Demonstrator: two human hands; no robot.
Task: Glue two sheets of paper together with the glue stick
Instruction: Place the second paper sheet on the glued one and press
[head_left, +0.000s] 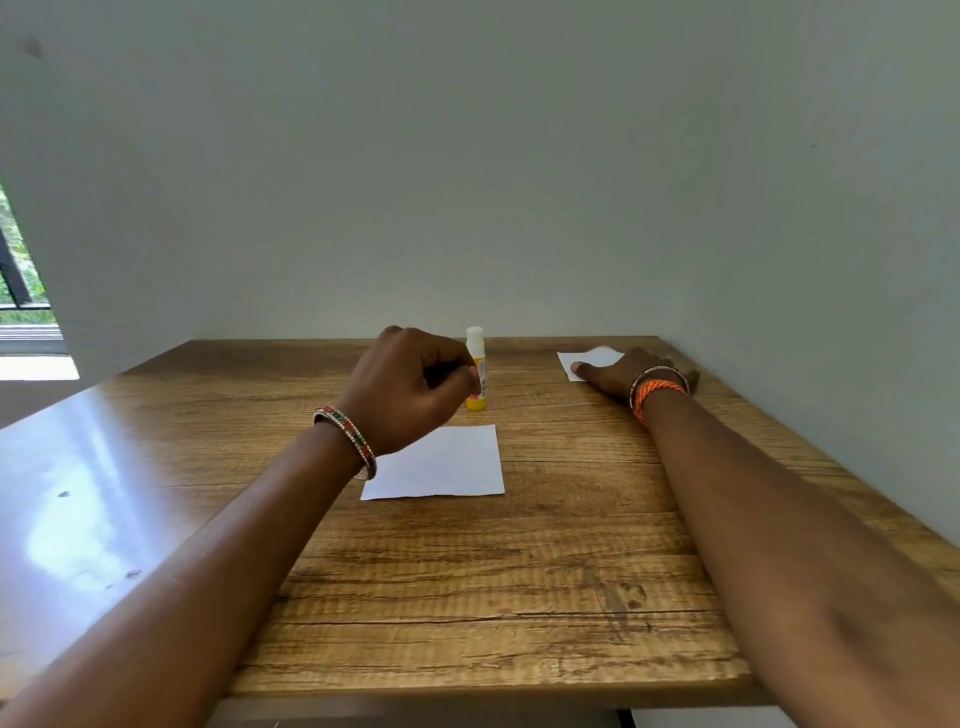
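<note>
Two sheets, one glue stick, two hands: inventory below, largest item first.
Table (519, 597): wood-grain top, set into a corner against plain pale walls; glare patch on its left part.
Left arm: reaches forward from the lower left over the table; beaded bangle (347, 436) of red, green and white at the wrist.
Right arm: lies along the right side of the table; orange cord band (655, 394) plus a thin bangle at the wrist.
Near sheet (447, 465): white, blank, flat on the table at centre; its far left corner is hidden under the left hand.
Far sheet (592, 362): white, blank, flat near the back right corner of the table, well apart from the near sheet.
Left hand (410, 387): raised above the far edge of the near sheet, back of hand to camera, fingers curled inward, fingertips right at the glue stick's barrel; cannot tell whether they touch or pinch it.
Right hand (631, 375): palm down, fingers extended, resting on the near right part of the far sheet; thumb lies on the paper.
Glue stick (476, 371): upright on the table just beyond the near sheet, yellow barrel, white cap on top.
Writing: the barrel carries a pale label with small print, too small and blurred to read; no brand legible.
Hands, relative: well apart, the left at centre, the right at the back right.
</note>
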